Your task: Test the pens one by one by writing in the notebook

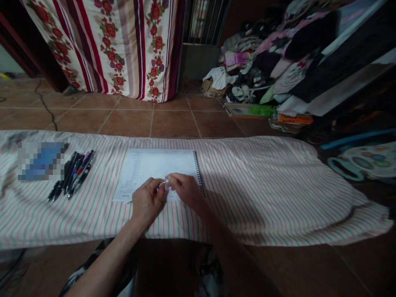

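Note:
A spiral-bound notebook lies open on a pink-striped cloth spread over the floor. Both my hands rest on its near edge. My left hand and my right hand are closed with fingertips meeting around a small white object, too small to name. A thin pen-like tip pokes out to the left of my left hand. Several pens lie in a bunch on the cloth, left of the notebook.
A blurred blue item lies left of the pens. A floral curtain hangs behind over brown floor tiles. Piled clothes and boxes fill the back right; a paint palette lies at right.

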The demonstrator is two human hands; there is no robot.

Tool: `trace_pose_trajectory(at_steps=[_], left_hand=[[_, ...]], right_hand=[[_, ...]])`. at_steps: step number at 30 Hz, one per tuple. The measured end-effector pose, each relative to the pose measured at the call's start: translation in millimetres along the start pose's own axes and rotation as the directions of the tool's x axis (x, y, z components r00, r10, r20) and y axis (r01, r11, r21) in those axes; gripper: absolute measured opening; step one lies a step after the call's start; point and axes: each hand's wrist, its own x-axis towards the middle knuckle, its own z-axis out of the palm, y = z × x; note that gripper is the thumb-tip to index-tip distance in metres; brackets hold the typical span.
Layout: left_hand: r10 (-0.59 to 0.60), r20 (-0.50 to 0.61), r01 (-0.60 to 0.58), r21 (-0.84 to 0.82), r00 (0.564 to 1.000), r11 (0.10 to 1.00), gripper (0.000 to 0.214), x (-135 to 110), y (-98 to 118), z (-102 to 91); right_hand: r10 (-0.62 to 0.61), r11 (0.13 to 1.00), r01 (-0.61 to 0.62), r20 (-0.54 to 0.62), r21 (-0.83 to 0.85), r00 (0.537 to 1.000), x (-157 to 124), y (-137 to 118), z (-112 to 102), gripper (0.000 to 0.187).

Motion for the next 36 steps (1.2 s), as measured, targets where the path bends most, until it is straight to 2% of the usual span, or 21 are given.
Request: trace_pose_trajectory(at_steps=[6,10,14,21,28,32,36], left_hand=[[-0.029,0.014,0.029,-0.009,0.999,1.0,0.028,0.4,2.2,-1.5],[-0.06,0.027,0.061,-0.037,0.998,0.997,0.026,1.7,1.8,-2.4],[-0.1,0.02,0.101,-0.049,0.995,0.994,0.024,3.5,0.5,-1.8],[-0.087,0.007,0.087,-0.016,0.996,0.996,0.025,3.6,0.9,-0.9],[-0.015,0.004,0.015,0.038,1.0,0.999,0.027,1.6,1.5,-2.6],[0.027,-0.024,-0.025,0.086,0.999,0.996,0.027,0.2,2.8,-1.8],[0.083,-0.028,-0.079,0.11,0.996,0.991,0.029,-0.8,2.9,-0.9]], right_hand=[[0.028,0.991,-0.021,-0.053,0.13,0.998,2.9,1.9,1.4,0.025],[0.11,0.934,-0.096,-0.021,0.345,0.994,4.3,3.7,1.7,0.025],[0.079,0.906,-0.068,-0.008,0.418,0.997,3.8,4.1,1.1,0.027],[0.051,0.956,-0.04,-0.027,0.291,0.998,2.7,2.1,0.3,0.014],[0.029,0.987,-0.024,-0.03,0.158,0.999,2.2,2.3,-2.8,0.009],[-0.046,0.999,0.046,-0.035,-0.002,0.998,1.0,1.9,-4.4,0.015],[-0.056,0.984,0.049,-0.037,-0.174,0.998,0.2,1.5,-3.8,0.031]])
